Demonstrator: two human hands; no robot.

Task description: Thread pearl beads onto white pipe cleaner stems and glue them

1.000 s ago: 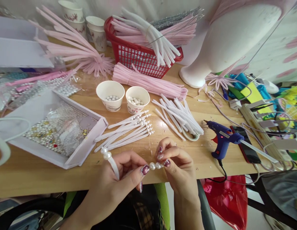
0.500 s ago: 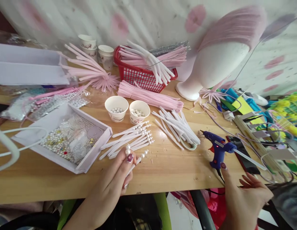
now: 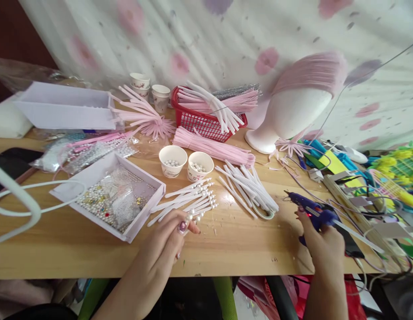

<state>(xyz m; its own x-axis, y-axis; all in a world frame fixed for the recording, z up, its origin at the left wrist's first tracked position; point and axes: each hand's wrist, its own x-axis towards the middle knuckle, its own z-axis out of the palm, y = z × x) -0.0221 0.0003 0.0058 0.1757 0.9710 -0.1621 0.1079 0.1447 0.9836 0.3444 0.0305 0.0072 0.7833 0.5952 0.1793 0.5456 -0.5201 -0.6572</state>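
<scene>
My left hand (image 3: 162, 242) is closed, pinching white pipe cleaner pieces tipped with pearl beads (image 3: 191, 215); the fingers hide most of their stems. Further right, my right hand (image 3: 322, 244) is wrapped round the handle of a blue hot glue gun (image 3: 304, 203), its nozzle pointing left and a clear glue stick (image 3: 359, 236) sticking out behind. Just beyond my left hand lies a row of pearl-tipped white stems (image 3: 179, 202). Plain white pipe cleaner pieces (image 3: 249, 186) lie in a pile between the hands. Two paper cups (image 3: 173, 170) of pearls stand behind the row.
At left sits a white box tray (image 3: 126, 238) of mixed beads. Behind are a pink pipe cleaner bundle (image 3: 209, 146), a red basket (image 3: 206, 126) and a white mannequin head (image 3: 286, 111). A power strip (image 3: 349, 202) with cables and a phone (image 3: 349, 242) lie at right.
My right hand has moved up and closed round the glue gun, which has shifted slightly. My left hand still holds the pearl-tipped pieces. The view has tilted up somewhat.
</scene>
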